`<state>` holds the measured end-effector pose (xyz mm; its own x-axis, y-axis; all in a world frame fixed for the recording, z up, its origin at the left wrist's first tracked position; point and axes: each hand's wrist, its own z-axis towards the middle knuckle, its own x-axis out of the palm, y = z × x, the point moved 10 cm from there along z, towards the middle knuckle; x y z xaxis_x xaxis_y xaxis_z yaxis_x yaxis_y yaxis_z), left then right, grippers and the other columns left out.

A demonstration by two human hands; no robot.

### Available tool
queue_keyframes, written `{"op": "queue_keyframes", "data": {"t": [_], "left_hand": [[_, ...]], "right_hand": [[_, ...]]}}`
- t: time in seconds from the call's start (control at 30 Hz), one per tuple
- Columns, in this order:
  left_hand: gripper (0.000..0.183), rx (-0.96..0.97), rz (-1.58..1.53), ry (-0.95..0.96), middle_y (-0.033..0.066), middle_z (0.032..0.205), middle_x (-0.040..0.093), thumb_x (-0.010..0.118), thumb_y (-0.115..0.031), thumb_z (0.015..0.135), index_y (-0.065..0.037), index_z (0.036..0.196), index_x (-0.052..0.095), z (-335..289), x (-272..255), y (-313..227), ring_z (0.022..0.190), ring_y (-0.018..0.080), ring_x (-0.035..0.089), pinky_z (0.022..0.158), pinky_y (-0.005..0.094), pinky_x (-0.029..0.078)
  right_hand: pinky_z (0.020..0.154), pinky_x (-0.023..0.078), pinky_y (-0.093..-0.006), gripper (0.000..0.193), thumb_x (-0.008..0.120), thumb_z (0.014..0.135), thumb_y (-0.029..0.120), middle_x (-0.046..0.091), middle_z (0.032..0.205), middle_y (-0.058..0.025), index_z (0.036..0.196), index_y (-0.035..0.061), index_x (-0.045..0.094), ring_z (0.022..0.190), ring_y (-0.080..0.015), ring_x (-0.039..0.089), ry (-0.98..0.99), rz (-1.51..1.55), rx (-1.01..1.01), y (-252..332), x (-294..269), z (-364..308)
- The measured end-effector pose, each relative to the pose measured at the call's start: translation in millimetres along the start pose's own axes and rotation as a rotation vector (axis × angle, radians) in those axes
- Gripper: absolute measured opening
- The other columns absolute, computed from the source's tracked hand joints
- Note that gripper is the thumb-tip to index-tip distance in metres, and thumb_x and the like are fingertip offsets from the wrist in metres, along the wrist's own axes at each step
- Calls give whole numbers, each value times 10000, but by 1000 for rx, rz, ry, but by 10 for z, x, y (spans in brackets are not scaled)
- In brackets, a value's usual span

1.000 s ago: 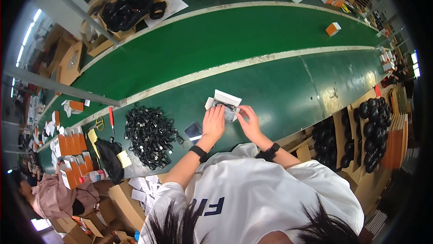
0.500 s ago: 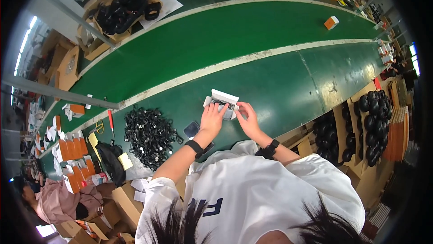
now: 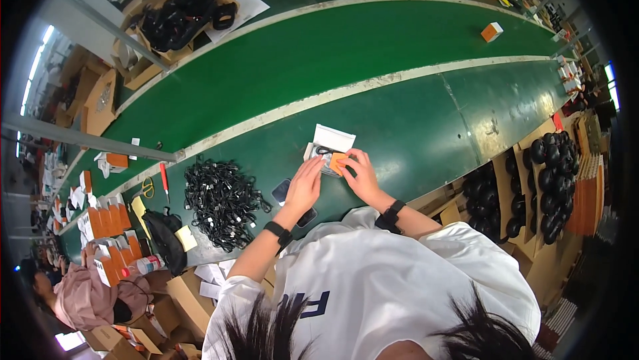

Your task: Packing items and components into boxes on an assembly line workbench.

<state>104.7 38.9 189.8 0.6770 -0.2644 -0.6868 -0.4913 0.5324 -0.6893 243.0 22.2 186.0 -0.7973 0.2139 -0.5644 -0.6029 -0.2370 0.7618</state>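
Note:
In front of me on the green table stands a small white-and-orange box [image 3: 334, 138] with its white lid flap raised. Inside it a bit of black cable [image 3: 323, 150] shows; my fingers hide the rest. My left hand [image 3: 305, 185] grips the box's left side with its fingers pressed together. On the other side, my right hand [image 3: 361, 178] pinches the orange side flap [image 3: 337, 163]. Left of my left forearm lies a big heap of black cables [image 3: 223, 203]. Two dark phones, one of them a phone [image 3: 307, 217] by my left wrist, rest near the table's edge.
Scissors [image 3: 147, 187], a red-handled tool [image 3: 164, 181] and a black pouch [image 3: 165, 240] lie at the left, near rows of orange-and-white boxes [image 3: 106, 220]. A co-worker in pink [image 3: 100, 293] sits there. Another box [image 3: 492, 32] rides the green belt [image 3: 373, 40]. Cartons of black rounded parts [image 3: 551, 187] stand at right.
The orange flap has come into view under my right fingers, and the lid flap stands more upright. My left hand has slid slightly left and down along the box.

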Motion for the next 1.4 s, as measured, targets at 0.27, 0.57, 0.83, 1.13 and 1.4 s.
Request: {"op": "queue_keyframes", "data": {"t": [0.27, 0.57, 0.83, 1.13, 1.4], "left_hand": [[267, -140, -135, -232, 160, 1159, 525, 566, -89, 812, 12, 1059, 551, 41, -128, 150, 1171, 313, 414, 990, 407, 322], [139, -163, -197, -248, 158, 896, 625, 606, -23, 735, -5, 871, 633, -45, -45, 184, 899, 315, 584, 833, 372, 446], [314, -397, -407, -305, 135, 1043, 558, 678, -71, 688, -36, 979, 565, -180, -53, 483, 987, 319, 528, 834, 376, 442], [305, 275, 354, -23, 123, 1163, 514, 564, -231, 816, -75, 1078, 557, -103, -85, 287, 1147, 315, 433, 997, 412, 334], [331, 309, 109, 93, 119, 1358, 357, 540, -217, 838, -98, 1147, 546, -64, 164, 83, 1305, 300, 251, 1076, 453, 204]], "right_hand": [[772, 435, -350, 316, 662, 727, 78, 471, 1061, -108, 1026, 78, 562, 911, -284, 475, -216, 378, 310, -340, 22, -49], [908, 397, -381, 437, 692, 740, 159, 425, 1267, -135, 1130, 93, 506, 1136, -310, 448, 157, 102, 19, 9, 74, -66], [928, 389, -382, 395, 691, 740, 137, 402, 1289, -152, 1098, 89, 531, 1154, -325, 433, 208, 255, -18, -144, 181, 7], [953, 356, -434, 331, 632, 757, 59, 385, 1297, -223, 1069, 47, 522, 1164, -390, 413, 234, 194, -224, 189, 333, 44], [995, 289, -448, 340, 477, 856, 54, 257, 1356, -241, 1185, 14, 404, 1226, -418, 307, 355, 6, -249, 41, 314, -254]]}}
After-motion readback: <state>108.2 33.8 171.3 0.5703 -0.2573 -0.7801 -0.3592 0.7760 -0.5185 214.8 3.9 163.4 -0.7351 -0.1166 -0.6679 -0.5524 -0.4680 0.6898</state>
